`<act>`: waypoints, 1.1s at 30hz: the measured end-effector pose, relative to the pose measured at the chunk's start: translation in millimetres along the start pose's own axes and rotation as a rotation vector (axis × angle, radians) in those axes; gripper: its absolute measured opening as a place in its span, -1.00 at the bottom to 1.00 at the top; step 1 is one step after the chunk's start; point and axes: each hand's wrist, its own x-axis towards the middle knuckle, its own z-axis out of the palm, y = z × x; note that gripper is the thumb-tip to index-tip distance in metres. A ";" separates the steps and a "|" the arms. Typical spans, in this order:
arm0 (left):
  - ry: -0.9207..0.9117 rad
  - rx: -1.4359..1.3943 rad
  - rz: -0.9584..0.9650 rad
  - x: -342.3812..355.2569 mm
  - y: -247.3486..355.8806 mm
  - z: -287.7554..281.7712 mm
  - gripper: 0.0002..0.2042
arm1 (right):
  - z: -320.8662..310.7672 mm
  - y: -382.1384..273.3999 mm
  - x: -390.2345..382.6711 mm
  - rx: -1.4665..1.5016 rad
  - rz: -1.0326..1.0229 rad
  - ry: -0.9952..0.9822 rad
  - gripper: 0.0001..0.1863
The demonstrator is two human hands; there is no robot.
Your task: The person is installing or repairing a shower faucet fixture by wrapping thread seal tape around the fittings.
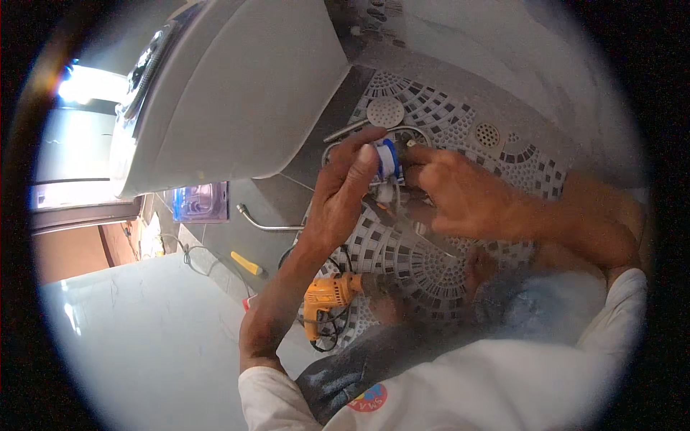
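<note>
A spool of white thread seal tape [388,159] with a blue rim is held in my left hand [341,188], its thumb raised along the side. Close beside the spool, the fingers of my right hand [460,192] are closed round a small dark fitting with a pale tip [411,144]; the fingers hide most of it. Behind and beneath both hands, a round metal shower head [385,112] and a bent silvery hose lie on the patterned tile floor [374,241]. Under the hands, further small parts are partly hidden and blurred.
An orange corded drill [328,296] lies by my left forearm. Further left are a yellow-handled tool [246,263], a curved chrome pipe [269,227] and a clear plastic package [201,202]. A large white panel [251,86] rises at upper left; a floor drain [487,134] sits at the right.
</note>
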 end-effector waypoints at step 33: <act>-0.101 0.068 0.064 -21.4 -29.6 -24.0 -0.49 | -21.2 19.1 3.6 0.105 -0.001 0.298 -0.60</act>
